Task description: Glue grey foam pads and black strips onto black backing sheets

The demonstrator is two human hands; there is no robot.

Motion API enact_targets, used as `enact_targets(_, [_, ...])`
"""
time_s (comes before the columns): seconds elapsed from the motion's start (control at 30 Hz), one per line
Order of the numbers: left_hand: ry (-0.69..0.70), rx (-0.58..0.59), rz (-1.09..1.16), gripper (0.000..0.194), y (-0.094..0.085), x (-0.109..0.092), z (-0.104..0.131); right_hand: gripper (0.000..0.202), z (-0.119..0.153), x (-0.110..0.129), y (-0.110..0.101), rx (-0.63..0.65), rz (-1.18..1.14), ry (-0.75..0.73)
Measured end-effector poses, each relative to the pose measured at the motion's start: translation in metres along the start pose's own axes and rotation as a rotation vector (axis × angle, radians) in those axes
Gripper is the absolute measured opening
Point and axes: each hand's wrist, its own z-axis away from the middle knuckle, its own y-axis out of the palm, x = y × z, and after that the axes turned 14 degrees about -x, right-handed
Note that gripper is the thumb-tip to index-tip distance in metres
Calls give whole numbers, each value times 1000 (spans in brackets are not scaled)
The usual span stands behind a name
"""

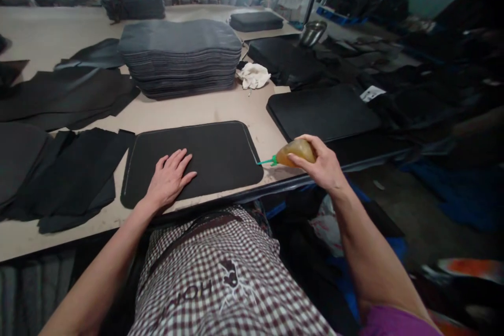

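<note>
A dark rounded rectangular panel (212, 160) lies flat at the table's front edge, with a thin pale line along its left, top and right margins. My left hand (169, 176) rests on the panel's left half, palm down and fingers spread. My right hand (321, 165) is wrapped round a yellowish squeeze bottle (295, 153) with a green nozzle. The bottle lies sideways in the hand, its tip at the panel's right edge, near the lower right corner.
Behind the panel stands a tall stack of grey sheets (181, 63), with a white crumpled cloth (254, 75) beside it. Loose black pieces (79, 168) lie left. More dark panels (323, 110) and a metal cup (313, 33) are at the right.
</note>
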Motion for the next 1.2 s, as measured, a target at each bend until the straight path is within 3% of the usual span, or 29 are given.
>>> enact_targets(0.13, [-33,11,29,59,-2,-1,0,58,36,1,-11,5,-48,87])
enact_targets(0.27, [-79,25,96,61,-4,3,-2,56,64,13,1,-23,-127,164])
enact_targets(0.47, [-298,60,490,70,-19,24,-10,54,85,58,55,62,-303,172])
enact_targets(0.7, [-530,82,917,83,-31,48,-11,50,81,135,128,188,-432,-52])
enact_targets(0.93, [-520,199,1006,89,-35,65,-24,45,76,212,194,272,-596,-255])
enact_targets(1.07, [-514,252,1031,88,-42,67,-30,48,80,233,219,266,-660,-290])
enact_targets(1.2, [-531,262,1103,85,-44,68,-30,46,80,224,219,233,-635,-259])
